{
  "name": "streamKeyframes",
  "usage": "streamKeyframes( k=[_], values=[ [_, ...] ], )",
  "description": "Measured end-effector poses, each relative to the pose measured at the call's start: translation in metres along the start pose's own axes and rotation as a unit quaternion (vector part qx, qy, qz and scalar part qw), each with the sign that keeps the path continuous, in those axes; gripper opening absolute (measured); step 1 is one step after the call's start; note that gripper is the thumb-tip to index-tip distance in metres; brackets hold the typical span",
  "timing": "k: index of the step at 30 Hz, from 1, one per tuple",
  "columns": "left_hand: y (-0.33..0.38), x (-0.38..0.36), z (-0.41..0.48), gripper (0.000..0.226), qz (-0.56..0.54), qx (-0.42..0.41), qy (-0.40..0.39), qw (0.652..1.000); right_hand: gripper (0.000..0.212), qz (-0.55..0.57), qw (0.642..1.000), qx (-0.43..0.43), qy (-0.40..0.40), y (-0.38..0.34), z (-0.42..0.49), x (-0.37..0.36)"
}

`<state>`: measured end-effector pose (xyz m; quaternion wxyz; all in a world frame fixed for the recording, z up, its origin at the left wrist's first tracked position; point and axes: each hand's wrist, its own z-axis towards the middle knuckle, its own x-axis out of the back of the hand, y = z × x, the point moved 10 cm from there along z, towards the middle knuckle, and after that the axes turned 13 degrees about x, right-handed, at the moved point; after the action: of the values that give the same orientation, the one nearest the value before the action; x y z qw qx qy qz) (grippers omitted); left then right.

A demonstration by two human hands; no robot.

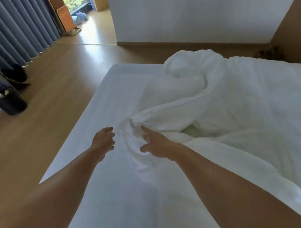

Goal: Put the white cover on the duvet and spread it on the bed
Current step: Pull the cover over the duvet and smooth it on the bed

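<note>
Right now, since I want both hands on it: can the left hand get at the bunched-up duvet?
Probably yes. The left hand is right beside the bunched end of the duvet, nothing between them; the right hand touches its near side, leaving the left side free.

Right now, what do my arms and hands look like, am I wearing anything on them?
The left arm and right arm are bare, with no sleeves in view. The left hand and right hand are ungloved, and no watch, bracelet or ring shows on either.
</note>
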<state>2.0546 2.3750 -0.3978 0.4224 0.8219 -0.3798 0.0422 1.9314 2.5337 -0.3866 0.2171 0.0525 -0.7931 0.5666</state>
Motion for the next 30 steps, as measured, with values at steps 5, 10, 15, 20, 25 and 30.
streamKeyframes(
  k=[5,10,15,20,25,30],
  values=[
    [-0.049,0.016,0.004,0.039,0.020,0.024,-0.065,0.997,0.071,-0.226,0.969,-0.095,0.011,0.063,-0.038,0.008],
    [-0.076,-0.007,-0.015,0.046,0.089,0.004,-0.104,0.991,0.096,-0.293,0.910,-0.259,0.137,0.139,-0.139,0.051],
    [-0.110,-0.026,-0.025,0.048,0.164,0.004,-0.129,0.978,0.139,-0.043,0.794,-0.442,0.414,0.235,-0.306,0.052],
    [-0.121,-0.034,-0.030,0.049,0.210,0.002,-0.166,0.964,0.112,0.229,0.741,-0.411,0.479,0.263,-0.336,-0.020],
    [-0.096,-0.020,-0.022,0.048,0.206,-0.030,-0.190,0.959,0.100,0.235,0.740,-0.219,0.590,0.180,-0.269,-0.026],
    [-0.056,0.013,-0.021,0.047,0.114,-0.064,-0.284,0.950,0.078,0.119,0.838,-0.067,0.529,0.007,-0.155,-0.102]
  ],
)
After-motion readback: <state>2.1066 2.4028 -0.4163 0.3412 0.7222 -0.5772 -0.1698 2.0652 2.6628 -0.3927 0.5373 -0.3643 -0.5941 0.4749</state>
